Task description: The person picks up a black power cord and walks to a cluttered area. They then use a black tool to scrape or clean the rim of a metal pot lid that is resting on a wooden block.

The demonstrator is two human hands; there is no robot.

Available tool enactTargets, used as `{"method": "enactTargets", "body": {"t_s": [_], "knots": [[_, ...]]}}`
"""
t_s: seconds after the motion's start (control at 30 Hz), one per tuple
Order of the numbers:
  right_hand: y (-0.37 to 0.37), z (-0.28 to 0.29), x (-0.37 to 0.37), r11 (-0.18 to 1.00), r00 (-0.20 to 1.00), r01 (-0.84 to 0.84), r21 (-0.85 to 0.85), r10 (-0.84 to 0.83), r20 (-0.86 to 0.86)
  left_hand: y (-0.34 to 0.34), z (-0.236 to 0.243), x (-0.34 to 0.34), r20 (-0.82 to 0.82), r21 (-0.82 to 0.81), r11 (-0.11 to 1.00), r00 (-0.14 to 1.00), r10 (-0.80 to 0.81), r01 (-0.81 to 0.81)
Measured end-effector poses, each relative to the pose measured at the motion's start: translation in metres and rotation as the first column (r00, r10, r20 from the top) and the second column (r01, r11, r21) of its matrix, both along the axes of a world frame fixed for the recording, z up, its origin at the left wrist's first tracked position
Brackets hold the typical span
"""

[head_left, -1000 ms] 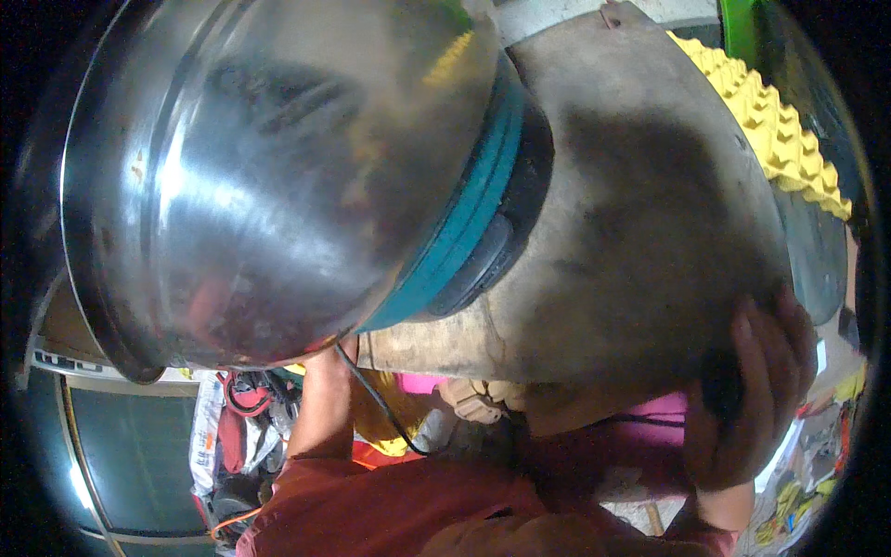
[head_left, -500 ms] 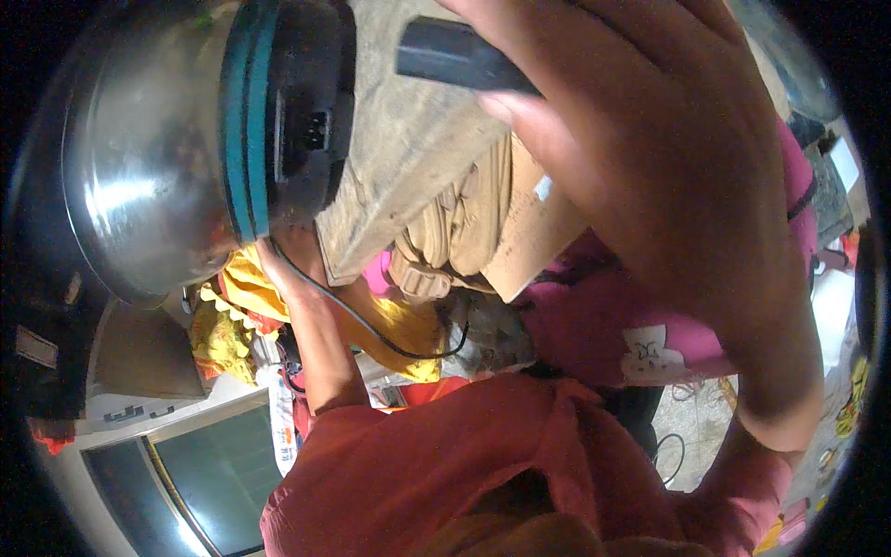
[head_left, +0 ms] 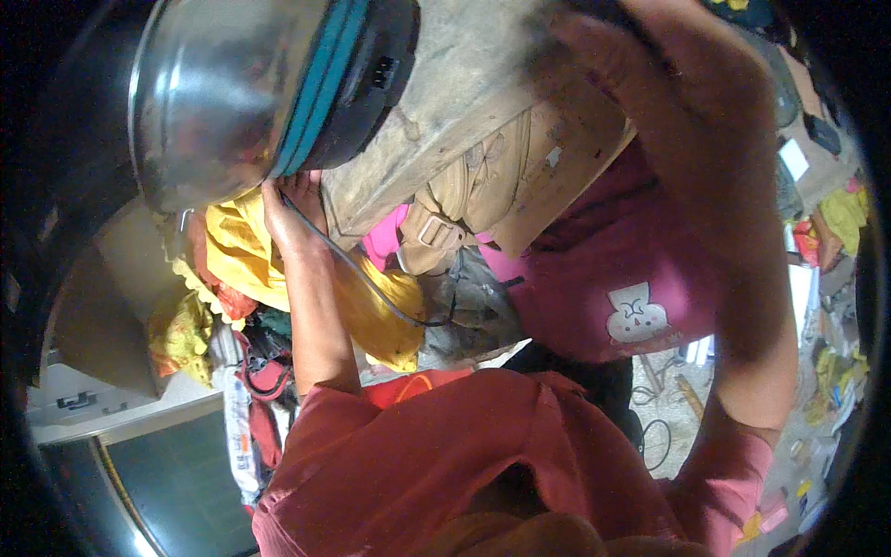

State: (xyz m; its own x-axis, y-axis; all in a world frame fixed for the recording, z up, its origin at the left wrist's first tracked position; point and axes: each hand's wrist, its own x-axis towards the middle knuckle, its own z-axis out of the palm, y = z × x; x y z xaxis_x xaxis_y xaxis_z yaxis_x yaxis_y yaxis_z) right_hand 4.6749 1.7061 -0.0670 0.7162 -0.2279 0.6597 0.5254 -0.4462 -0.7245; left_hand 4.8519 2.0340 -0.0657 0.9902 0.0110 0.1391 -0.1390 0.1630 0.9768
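Observation:
A shiny steel electric pot [head_left: 218, 102] with teal bands and a black base lies tilted on its side at the upper left. In its base shows a small power socket [head_left: 381, 72]. My left hand [head_left: 299, 209] grips the pot from below, at the banded edge, its fingers partly hidden. A dark cable [head_left: 357, 274] passes by this hand and loops down to the right. My right hand [head_left: 650, 74] is raised at the upper right, dark and smeared by motion. Whatever it may hold cannot be made out.
Beside the pot stands a worn grey slab [head_left: 436, 102]. Near it are a tan strapped bag [head_left: 455, 200], a cardboard piece [head_left: 557, 167], a yellow cloth [head_left: 241, 246] and a magenta bag [head_left: 603, 269] with a cartoon patch. Scattered items [head_left: 826, 390] cover the floor at right.
The pot appears farther right and higher, with my left hand still at its edge. My right hand has moved up, and the black plug seen in it before no longer shows clearly.

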Motion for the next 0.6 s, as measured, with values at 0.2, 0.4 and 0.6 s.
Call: {"method": "enactTargets", "body": {"t_s": [0.2, 0.4, 0.6], "knots": [[0.027, 0.011, 0.004, 0.999, 0.969, 0.036, -0.006, -0.037, -0.246, -0.001, -0.003, 0.004, -0.029, -0.028, 1.0, 1.0, -0.004, 0.003], [0.033, 0.003, 0.02, 0.988, 0.973, 0.077, -0.136, -0.105, -0.207, -0.006, -0.001, 0.001, -0.01, -0.021, 1.0, 1.0, -0.005, 0.005], [0.054, 0.022, 0.028, 0.909, 0.972, 0.229, -0.348, -0.235, 0.026, 0.0, -0.002, 0.005, -0.015, -0.1, 0.995, 1.0, -0.024, 0.022]]}}
